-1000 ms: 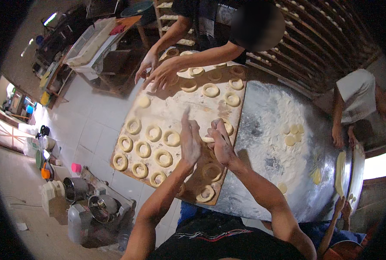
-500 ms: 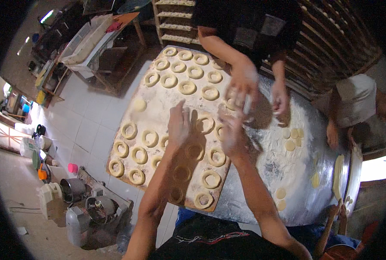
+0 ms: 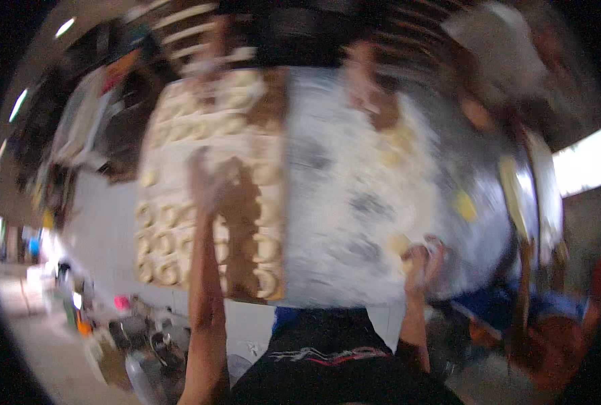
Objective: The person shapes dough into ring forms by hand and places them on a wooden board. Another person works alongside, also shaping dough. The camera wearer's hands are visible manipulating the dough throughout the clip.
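Observation:
My left hand (image 3: 207, 181), smeared by motion, is above the floured wooden board (image 3: 172, 156); whether it holds anything cannot be made out. Rows of dough rings (image 3: 170, 273) lie on the board, and a plain dough disc (image 3: 149, 178) sits near its left edge. At the near right of the floured metal table (image 3: 327, 273), my right hand (image 3: 424, 262) has its fingers apart and curved beside a flat dough disc (image 3: 399, 244). I cannot tell if they touch.
Across the table, a co-worker's one hand (image 3: 203, 75) is over the far rings, the other hand (image 3: 362, 77) above the floured metal. More dough discs (image 3: 392, 154) lie near it. A long dough strip (image 3: 513, 192) rests at the right. Another person's arm (image 3: 526, 270) shows at lower right.
My view has swung right. My right hand has left the board for the discs at the near right. The co-worker's hands have spread apart; one has moved to the far rings.

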### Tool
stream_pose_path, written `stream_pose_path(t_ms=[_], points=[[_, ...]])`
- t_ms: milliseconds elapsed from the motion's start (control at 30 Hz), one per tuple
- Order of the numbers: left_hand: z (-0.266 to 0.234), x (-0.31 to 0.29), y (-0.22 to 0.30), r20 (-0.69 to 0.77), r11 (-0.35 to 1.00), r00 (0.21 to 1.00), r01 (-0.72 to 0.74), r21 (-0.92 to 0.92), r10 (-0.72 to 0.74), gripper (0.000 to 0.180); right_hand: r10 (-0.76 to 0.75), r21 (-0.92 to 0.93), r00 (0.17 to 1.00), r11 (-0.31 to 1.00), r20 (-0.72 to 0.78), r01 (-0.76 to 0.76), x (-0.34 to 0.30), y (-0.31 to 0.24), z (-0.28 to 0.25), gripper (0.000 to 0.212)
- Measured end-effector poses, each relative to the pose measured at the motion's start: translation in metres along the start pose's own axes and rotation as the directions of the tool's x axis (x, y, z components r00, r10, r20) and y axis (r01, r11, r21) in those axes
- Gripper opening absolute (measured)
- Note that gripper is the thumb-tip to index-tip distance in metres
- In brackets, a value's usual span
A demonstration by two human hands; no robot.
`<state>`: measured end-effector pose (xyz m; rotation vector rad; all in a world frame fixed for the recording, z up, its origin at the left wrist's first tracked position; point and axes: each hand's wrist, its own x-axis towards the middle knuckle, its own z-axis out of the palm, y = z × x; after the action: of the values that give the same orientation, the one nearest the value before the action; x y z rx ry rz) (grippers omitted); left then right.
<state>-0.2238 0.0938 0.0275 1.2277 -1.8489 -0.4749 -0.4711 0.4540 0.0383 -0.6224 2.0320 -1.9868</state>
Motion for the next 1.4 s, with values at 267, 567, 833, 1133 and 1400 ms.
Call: stream_pose_path(t_ms=[267,567,833,1133,1400], points=[[0.127,-0.213,0.212,0.596,0.941,0.758,-0.339,0.013,0.265,0.038,0.033,0.081,0.989,0.996,-0.144,-0.021,0.002,0.019,-0.133,0.023],[0.105,-0.213,0.272,0.808,0.884,0.588,0.355,-0.303,0.041,0.032,-0.054,0.079,0.932,0.996,0.359,0.027,0.025,0.006,-0.105,0.023],[0.064,-0.186,0.298,0.728,0.803,0.686,0.427,-0.417,0.013,0.084,0.221,0.227,0.79,0.883,0.571,-0.411,0.034,-0.042,-0.054,0.031],[0.036,-0.119,0.229,0.538,0.945,0.786,-0.181,-0.272,0.305,0.103,-0.4,-0.094,0.676,0.817,0.619,0.569,0.031,-0.043,0.037,0.038],[0.028,-0.116,0.179,0.738,0.89,0.631,0.16,-0.426,0.24,0.09,0.203,-0.71,0.785,0.595,0.585,0.375,0.046,-0.046,0.064,0.048]])
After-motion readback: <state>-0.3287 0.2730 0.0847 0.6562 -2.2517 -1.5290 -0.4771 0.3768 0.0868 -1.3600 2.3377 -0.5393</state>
